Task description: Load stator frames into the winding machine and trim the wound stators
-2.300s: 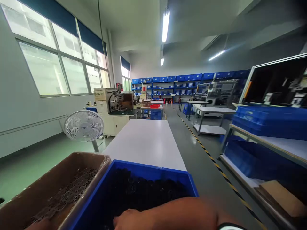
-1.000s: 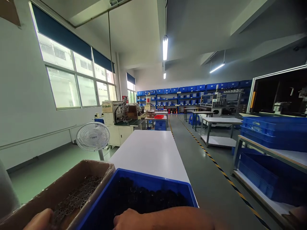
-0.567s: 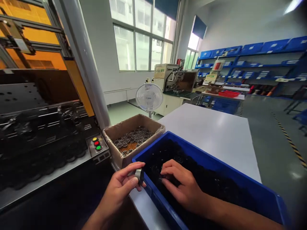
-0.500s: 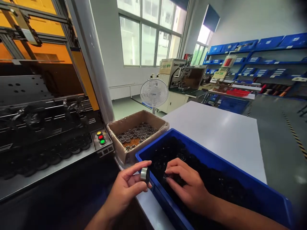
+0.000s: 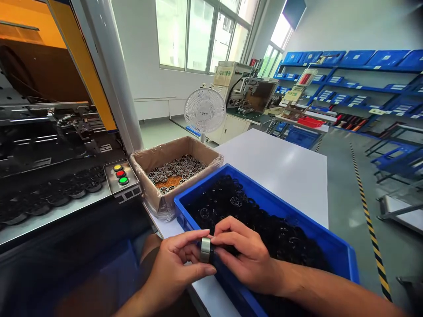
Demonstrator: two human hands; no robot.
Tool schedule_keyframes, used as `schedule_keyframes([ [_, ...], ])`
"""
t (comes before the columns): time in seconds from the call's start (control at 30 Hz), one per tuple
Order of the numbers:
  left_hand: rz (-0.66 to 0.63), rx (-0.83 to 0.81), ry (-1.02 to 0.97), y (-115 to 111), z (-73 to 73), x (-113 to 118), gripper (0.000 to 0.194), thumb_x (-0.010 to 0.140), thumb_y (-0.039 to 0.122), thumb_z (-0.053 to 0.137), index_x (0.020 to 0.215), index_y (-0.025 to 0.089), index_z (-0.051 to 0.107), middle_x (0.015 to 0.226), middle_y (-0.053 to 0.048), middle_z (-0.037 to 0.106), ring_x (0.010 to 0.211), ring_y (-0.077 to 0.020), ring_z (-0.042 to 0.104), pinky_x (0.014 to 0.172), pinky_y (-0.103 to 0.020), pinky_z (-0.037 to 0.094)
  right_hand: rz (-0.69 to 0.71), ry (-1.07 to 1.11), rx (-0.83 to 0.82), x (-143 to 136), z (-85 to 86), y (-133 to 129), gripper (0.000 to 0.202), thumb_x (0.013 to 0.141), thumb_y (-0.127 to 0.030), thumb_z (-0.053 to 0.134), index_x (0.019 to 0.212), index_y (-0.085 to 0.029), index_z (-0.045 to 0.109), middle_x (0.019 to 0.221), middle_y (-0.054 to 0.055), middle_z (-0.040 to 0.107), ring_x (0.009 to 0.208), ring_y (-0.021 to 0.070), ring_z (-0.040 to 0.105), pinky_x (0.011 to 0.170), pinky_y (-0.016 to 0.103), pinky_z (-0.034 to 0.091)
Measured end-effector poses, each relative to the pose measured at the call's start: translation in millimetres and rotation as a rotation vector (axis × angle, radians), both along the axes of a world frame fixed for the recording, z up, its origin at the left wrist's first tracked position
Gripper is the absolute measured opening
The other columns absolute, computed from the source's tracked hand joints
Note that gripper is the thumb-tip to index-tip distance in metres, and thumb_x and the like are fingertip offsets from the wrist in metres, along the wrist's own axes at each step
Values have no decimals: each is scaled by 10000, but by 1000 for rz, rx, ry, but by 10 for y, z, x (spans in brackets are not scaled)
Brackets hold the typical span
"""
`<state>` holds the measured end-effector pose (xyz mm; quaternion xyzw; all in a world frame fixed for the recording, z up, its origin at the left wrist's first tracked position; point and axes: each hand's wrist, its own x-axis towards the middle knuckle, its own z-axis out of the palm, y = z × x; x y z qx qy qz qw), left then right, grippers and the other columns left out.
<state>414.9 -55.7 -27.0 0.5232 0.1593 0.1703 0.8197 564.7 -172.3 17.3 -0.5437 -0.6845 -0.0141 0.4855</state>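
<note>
My left hand (image 5: 180,262) holds a silver metal ring (image 5: 205,249) with a dark part on its right side, gripped between thumb and fingers. Against that dark side rest the fingertips of my right hand (image 5: 244,253), closed together; whatever they pinch is too hidden to make out. Both hands are over the near left edge of a blue bin (image 5: 277,204) that holds many black round parts (image 5: 228,198). Behind the bin's left end, a cardboard box (image 5: 150,193) lined with clear plastic contains silver spoked discs (image 5: 185,166).
On the left is a machine with a button panel (image 5: 121,176) and a row of black parts (image 5: 59,196). A white table (image 5: 271,163) supports the bin. Behind stands a white fan (image 5: 205,110), with blue shelving (image 5: 357,66) farther right.
My right hand has come up and left from inside the bin to the ring in my left hand. The view has turned right and down.
</note>
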Motion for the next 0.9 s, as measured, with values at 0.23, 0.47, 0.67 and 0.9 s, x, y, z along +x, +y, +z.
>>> schedule_keyframes([
  [0.23, 77, 69, -88, 22, 37, -8, 496, 562, 141, 905, 1032, 187, 756, 878, -60, 790, 776, -173, 714, 733, -253, 564, 100, -63, -67, 35, -14, -31, 426, 809, -112, 608, 1230, -148, 548, 1033, 134, 622, 909, 206, 638, 721, 315, 583],
  [0.47, 61, 28, -85, 26, 59, -26, 496, 540, 160, 926, 1004, 186, 753, 867, -52, 793, 781, -166, 721, 738, -242, 568, -10, -233, 78, 26, -55, 1, 391, 845, -165, 643, 1221, -139, 540, 998, 119, 637, 877, 187, 650, 727, 283, 582],
  [0.67, 65, 0, -108, 21, 61, -31, 478, 559, 143, 915, 1006, 193, 753, 886, -54, 796, 781, -164, 727, 735, -240, 574, 3, -273, 98, 50, -45, 7, 383, 874, -129, 614, 1248, -167, 540, 981, 106, 637, 867, 177, 657, 719, 283, 591],
  [0.9, 71, 8, -128, 33, 40, -26, 475, 553, 152, 920, 998, 202, 762, 893, -53, 798, 812, -182, 739, 754, -246, 581, 10, -298, 119, 71, -78, 27, 404, 870, -195, 670, 1250, -134, 548, 971, 120, 636, 882, 192, 644, 724, 300, 601],
])
